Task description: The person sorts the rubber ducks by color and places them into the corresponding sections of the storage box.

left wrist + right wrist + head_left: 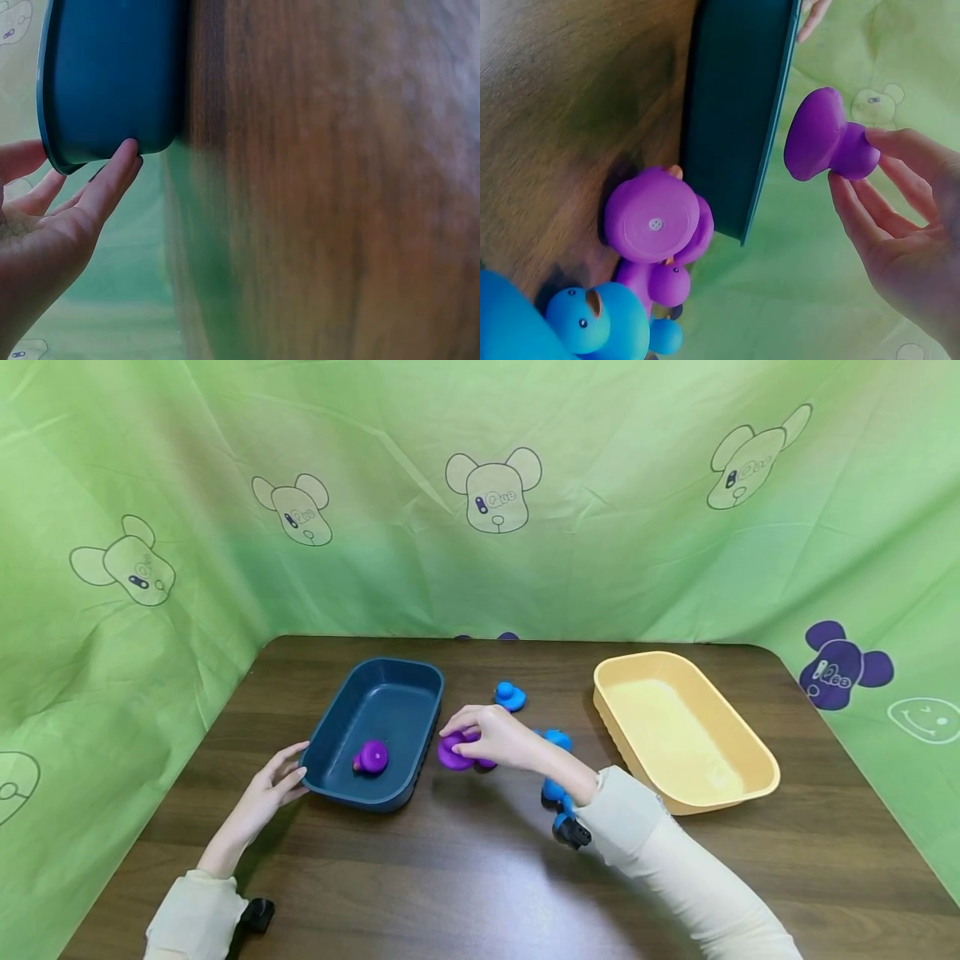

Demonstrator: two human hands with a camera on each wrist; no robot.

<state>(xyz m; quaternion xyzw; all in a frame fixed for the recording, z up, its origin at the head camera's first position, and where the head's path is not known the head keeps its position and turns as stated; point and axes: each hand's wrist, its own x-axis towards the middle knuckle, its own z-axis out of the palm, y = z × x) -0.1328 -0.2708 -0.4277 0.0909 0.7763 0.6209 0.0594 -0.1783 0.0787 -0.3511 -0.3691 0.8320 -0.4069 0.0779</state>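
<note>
My right hand (498,737) pinches a purple rubber duck (814,135) by its smaller end, thumb and fingertips on it. This duck is raised beside the right wall of the dark blue bin (375,802). Another purple duck (372,757) lies inside that bin. At the bin's near left corner, my left hand (272,783) rests with extended fingers against the rim and outer wall. Its fingertips (126,150) touch the wall in the left wrist view. Below the held duck, more purple ducks (652,217) sit on the table, one with its flat base showing.
Blue rubber ducks (604,322) stand near the purple ones, partly hidden by my right arm in the head view. One blue duck (510,697) sits farther back. A yellow bin (611,722) stands on the right of the wooden table (420,877). Green printed cloth (390,577) surrounds the table.
</note>
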